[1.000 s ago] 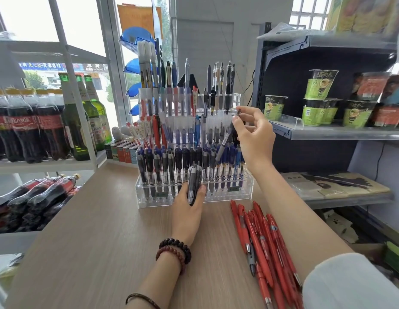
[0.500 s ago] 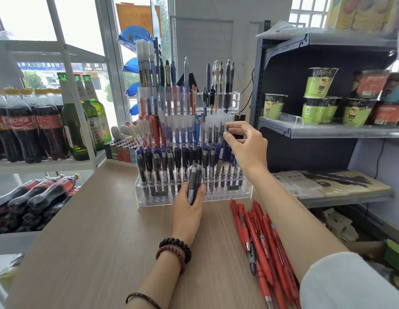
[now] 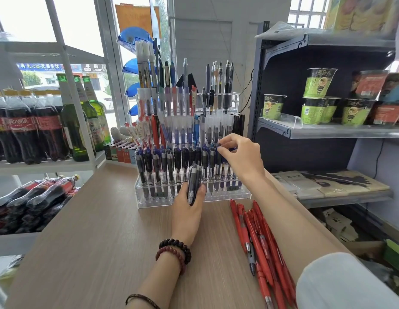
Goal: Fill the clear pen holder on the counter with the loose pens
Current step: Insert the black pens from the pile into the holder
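Note:
A clear tiered pen holder (image 3: 149,200) stands on the wooden counter (image 3: 93,241), its rows packed with black, blue and red pens. My left hand (image 3: 187,210) grips a bundle of dark pens (image 3: 194,182) upright in front of the holder's lowest row. My right hand (image 3: 240,156) reaches to the right part of the lower row, thumb and forefinger pinched on the top of a blue pen (image 3: 219,148) that stands in a slot. Several loose red pens (image 3: 258,239) lie on the counter to the right, beside my right forearm.
A white rack on the left holds cola bottles (image 3: 26,128) and green beer bottles (image 3: 82,117). A grey metal shelf (image 3: 327,130) with green noodle cups stands at the right. Small boxes (image 3: 120,151) sit behind the holder. Blue trays hang by the window.
My right hand has come down from the holder's upper tier to the lower row, carrying a pen into a slot there. My left hand has stayed put with its bundle.

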